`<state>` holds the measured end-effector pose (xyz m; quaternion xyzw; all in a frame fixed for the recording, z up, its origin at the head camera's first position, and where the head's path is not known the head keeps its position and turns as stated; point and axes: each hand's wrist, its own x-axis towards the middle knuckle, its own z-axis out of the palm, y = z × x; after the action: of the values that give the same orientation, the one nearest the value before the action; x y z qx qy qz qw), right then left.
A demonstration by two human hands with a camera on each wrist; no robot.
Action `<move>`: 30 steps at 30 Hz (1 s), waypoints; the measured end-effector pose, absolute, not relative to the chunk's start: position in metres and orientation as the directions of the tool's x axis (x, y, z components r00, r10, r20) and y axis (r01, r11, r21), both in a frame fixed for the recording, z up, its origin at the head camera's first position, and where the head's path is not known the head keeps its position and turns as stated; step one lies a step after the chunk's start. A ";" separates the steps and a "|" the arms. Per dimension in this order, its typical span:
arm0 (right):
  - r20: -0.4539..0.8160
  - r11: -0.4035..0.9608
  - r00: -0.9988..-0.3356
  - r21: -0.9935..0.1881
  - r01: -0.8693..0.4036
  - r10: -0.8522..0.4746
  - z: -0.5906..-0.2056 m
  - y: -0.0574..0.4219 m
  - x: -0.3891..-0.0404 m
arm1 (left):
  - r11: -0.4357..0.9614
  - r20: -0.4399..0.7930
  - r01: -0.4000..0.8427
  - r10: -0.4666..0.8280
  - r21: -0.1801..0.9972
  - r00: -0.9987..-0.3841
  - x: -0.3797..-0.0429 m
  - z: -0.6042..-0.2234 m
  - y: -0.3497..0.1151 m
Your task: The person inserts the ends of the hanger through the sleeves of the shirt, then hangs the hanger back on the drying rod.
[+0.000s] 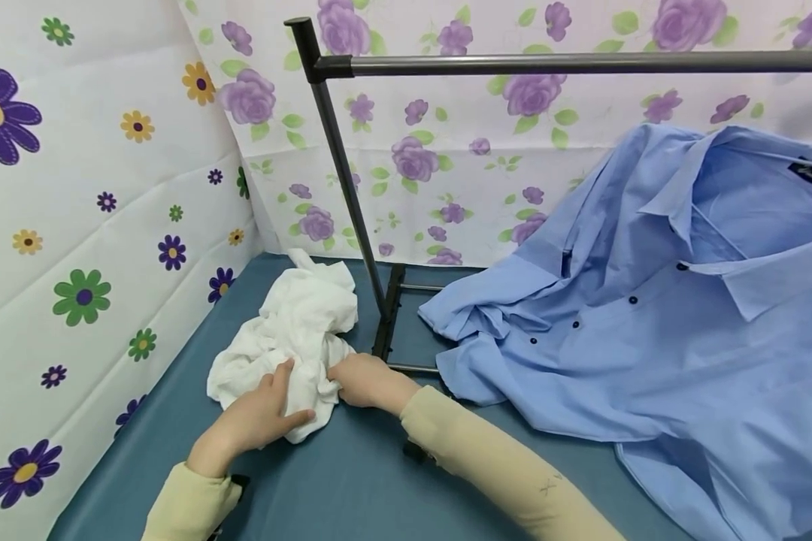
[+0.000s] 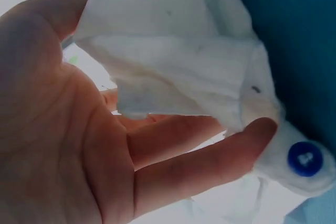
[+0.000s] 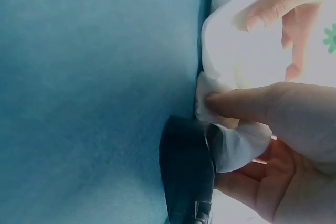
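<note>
A crumpled white garment [image 1: 304, 315] is gathered at the fingers of both hands, most of its bulk being heaped beyond the fingertips on a blue-green surface [image 1: 338, 488]. The left hand [image 1: 253, 417] is laid on the near left part, thumb and forefinger held wide apart against the fabric; from the left wrist, a fold is seen lying across the nearly straight fingers, and a blue button [image 2: 305, 159] is shown just past one fingertip. By the right hand [image 1: 365, 379] the right edge of the garment is pinched, the thumb being set on one side of the fabric and the other fingers opposite. Just beside those fingertips, in the right wrist view, a dark object [image 3: 186, 169] is seen; what it is cannot be told. Just past the right fingers a black clothes rack [image 1: 341, 161] is stood. To the right of them, well apart, a light blue shirt [image 1: 649, 353] is seen. Far beyond the fingers a rose-printed sheet [image 1: 348, 150] is hung, and to their left a flower-printed sheet [image 1: 81, 203] is hung
</note>
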<state>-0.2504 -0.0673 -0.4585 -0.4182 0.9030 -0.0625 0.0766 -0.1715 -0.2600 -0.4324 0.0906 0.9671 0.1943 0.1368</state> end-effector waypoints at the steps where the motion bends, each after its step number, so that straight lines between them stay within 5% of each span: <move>1: -0.078 0.635 -0.631 -0.166 -0.755 -0.771 -0.459 -0.065 -0.248 | 0.907 -0.236 0.120 0.230 0.403 -0.944 -0.169 -0.432 -0.258; 11: -0.028 0.597 -0.597 -0.109 -0.795 -0.801 -0.459 -0.059 -0.228 | 0.894 -0.244 0.107 0.232 0.434 -0.942 -0.144 -0.432 -0.253; 17: -0.115 0.532 -0.519 -0.200 -0.823 -0.847 -0.445 -0.058 -0.239 | 0.918 -0.201 0.067 0.156 0.390 -0.967 -0.143 -0.418 -0.261; 24: 0.039 0.561 -0.600 -0.306 -0.769 -0.799 -0.431 -0.061 -0.254 | 0.928 0.000 0.128 0.137 0.351 -0.991 -0.160 -0.400 -0.295; 30: 0.180 0.562 -0.620 -0.285 -0.776 -0.764 -0.437 -0.067 -0.263 | 0.861 -0.055 0.189 0.243 0.472 -0.968 -0.185 -0.409 -0.327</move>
<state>-0.2633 -0.0668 -0.4367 -0.4358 0.8836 -0.1703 -0.0177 -0.1849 -0.3269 -0.4092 0.1123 0.9630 0.2383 0.0565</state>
